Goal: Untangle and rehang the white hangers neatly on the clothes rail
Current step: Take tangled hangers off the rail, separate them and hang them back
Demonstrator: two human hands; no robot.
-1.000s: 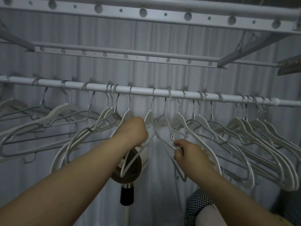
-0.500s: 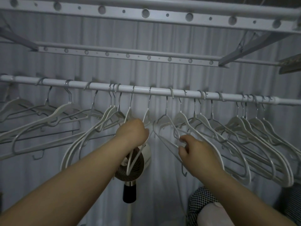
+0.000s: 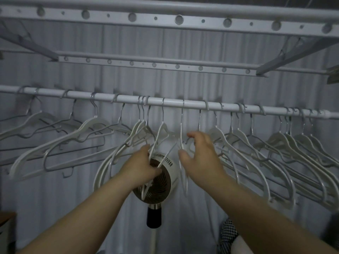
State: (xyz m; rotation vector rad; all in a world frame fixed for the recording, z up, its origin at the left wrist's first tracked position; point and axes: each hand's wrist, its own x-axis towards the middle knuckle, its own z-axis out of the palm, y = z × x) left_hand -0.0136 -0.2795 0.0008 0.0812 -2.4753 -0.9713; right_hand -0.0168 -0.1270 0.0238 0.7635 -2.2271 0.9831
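While the left grip (image 3: 141, 166) clasps the thin arms of a hanger (image 3: 162, 128) hooked midway along the rail (image 3: 173, 103), the right grip (image 3: 200, 154), blurred, seems released beside it; light, stiff, snag-prone, it should lift best by the neck.

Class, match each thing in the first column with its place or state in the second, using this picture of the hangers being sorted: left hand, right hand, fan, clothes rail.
Column one:
1. left hand
2. right hand
3. fan
4. clothes rail

Column two:
a. runs across above both hands
b. grips a white hanger
c. stands behind the hands, below the rail
d. fingers spread, gripping nothing

Pairs: 1-b; 2-d; 3-c; 4-a
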